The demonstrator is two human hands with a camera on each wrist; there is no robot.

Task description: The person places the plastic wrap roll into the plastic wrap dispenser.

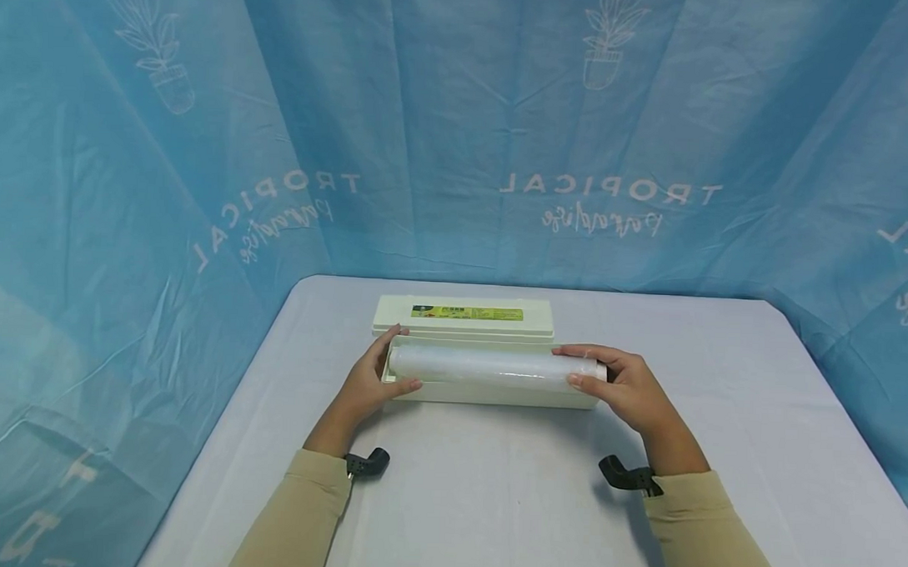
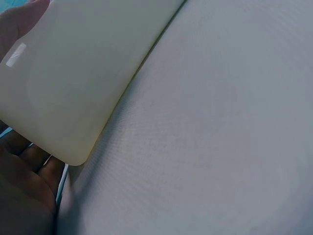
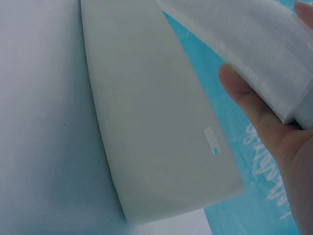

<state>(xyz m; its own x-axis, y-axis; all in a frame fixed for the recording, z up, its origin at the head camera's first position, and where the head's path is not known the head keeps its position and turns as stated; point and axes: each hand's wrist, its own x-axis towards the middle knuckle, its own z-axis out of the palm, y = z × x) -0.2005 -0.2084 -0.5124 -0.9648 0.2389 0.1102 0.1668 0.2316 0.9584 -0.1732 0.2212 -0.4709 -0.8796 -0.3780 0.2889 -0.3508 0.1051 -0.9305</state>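
Note:
A roll of plastic wrap lies along a long cream dispenser box. My left hand grips the box's left end, thumb on the front edge and fingers round the far side. In the left wrist view its thumb lies on the box wall. At the other end, my right hand holds the roll between thumb and fingers. The right wrist view shows that end of the roll raised above the box, with a gap between them.
Just behind the box is its cream lid, with a yellow-green label. A white cloth covers the table. Blue printed curtains hang at the back and sides. A black wrist mount sits on each forearm.

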